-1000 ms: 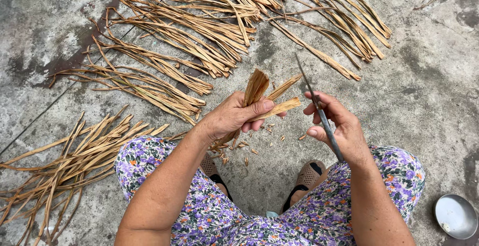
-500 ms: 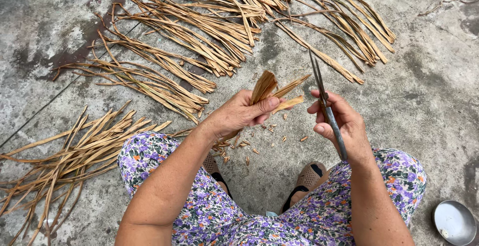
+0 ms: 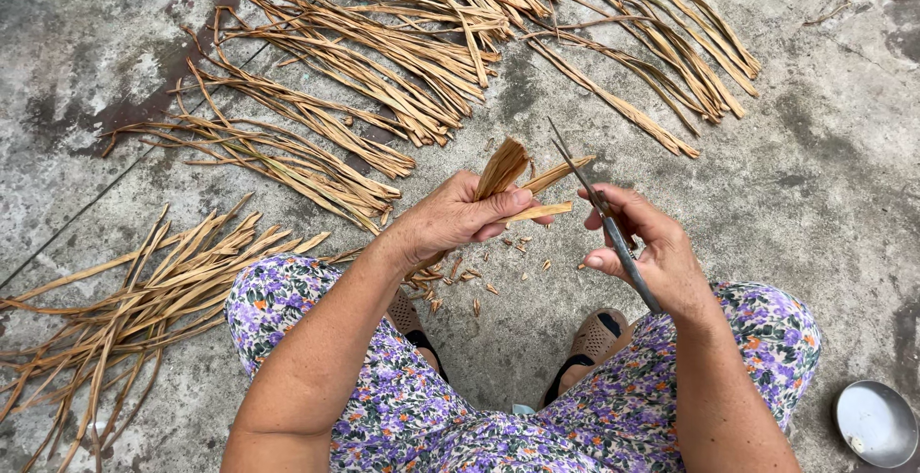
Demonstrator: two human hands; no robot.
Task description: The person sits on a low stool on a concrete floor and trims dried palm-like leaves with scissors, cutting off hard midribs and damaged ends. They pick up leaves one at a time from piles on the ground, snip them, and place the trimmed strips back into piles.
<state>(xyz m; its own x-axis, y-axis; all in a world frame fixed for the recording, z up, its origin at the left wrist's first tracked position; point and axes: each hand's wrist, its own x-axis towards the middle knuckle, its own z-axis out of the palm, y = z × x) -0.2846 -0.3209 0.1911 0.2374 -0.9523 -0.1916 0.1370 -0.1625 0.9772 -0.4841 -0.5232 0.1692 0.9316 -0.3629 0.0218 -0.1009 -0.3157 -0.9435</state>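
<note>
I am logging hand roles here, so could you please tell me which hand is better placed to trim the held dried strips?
Probably the right hand: it holds the scissors beside the dried strips, which the left hand grips.

The lower ends of the strips (image 3: pixel 508 171) vanish inside the left hand (image 3: pixel 450 219), and its fingers curl out of sight behind them. The knife (image 3: pixel 599 205) handle is largely covered by the right hand (image 3: pixel 652 253). The bowl (image 3: pixel 877 425) at lower right is cut by the frame's edge, as are the leaf piles (image 3: pixel 115 320) at left and top. Both sandals (image 3: pixel 594 339) are half hidden by the knees.
</note>
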